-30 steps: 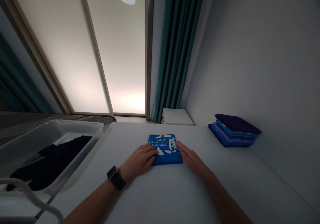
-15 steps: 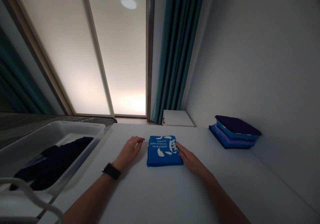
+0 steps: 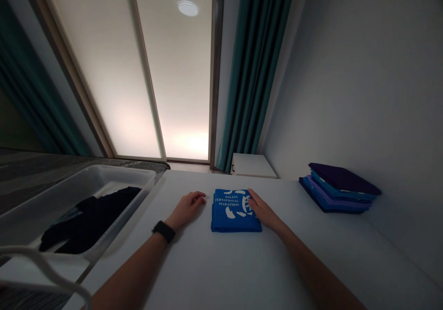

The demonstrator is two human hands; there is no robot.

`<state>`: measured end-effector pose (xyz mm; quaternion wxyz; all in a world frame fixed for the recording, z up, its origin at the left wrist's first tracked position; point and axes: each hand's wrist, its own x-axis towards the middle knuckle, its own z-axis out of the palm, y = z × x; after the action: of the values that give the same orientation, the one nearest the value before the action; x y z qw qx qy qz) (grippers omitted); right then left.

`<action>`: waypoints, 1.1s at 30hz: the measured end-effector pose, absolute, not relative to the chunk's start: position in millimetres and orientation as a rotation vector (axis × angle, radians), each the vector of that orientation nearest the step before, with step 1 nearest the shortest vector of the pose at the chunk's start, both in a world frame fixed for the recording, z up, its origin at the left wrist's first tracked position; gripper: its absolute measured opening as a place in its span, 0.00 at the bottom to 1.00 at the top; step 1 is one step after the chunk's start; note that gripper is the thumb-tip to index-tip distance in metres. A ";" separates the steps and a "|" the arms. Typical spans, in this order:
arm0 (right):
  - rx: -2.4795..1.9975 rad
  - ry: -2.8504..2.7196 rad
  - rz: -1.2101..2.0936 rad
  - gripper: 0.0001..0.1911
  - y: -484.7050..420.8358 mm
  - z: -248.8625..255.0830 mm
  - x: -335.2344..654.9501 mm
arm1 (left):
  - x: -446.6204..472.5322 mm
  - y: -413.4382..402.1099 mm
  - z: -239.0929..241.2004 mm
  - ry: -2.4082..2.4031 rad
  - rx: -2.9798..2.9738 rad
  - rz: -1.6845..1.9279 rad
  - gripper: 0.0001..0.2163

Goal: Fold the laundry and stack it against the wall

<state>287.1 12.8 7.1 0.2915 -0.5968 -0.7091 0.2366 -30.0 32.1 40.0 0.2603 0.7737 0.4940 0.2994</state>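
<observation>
A folded blue T-shirt [image 3: 235, 211] with white print lies flat in the middle of the white table [image 3: 221, 273]. My right hand [image 3: 263, 210] rests on the shirt's right edge with fingers stretched flat. My left hand [image 3: 187, 206], a dark watch on its wrist, lies on the table just left of the shirt, fingers loosely out, holding nothing and apart from the cloth.
A stack of folded blue and purple garments [image 3: 339, 187] sits at the table's right by the wall. A translucent plastic bin [image 3: 44, 208] holding dark clothes stands to the left. A white hanger [image 3: 44, 273] shows at bottom left. Teal curtains and a frosted window lie ahead.
My left hand came off the shirt and moved left onto the bare table. My right hand slid slightly farther up along the shirt's right edge. The view shifted a little.
</observation>
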 end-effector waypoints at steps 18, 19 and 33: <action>-1.691 -2.047 0.483 0.29 -10.0 1.0 227.1 | -27.6 37.7 44.6 1.412 2.096 0.720 0.20; -1.682 -2.042 0.483 0.28 -9.7 1.2 226.7 | -27.2 38.0 45.4 1.397 2.076 0.701 0.20; -1.597 -2.006 0.483 0.18 29.2 20.9 230.7 | -27.9 37.3 51.4 1.346 1.956 0.589 0.20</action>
<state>230.7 29.2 20.9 0.2631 -0.5906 -0.7417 0.1786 -27.9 37.3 51.4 0.3404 0.7518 0.5174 0.2263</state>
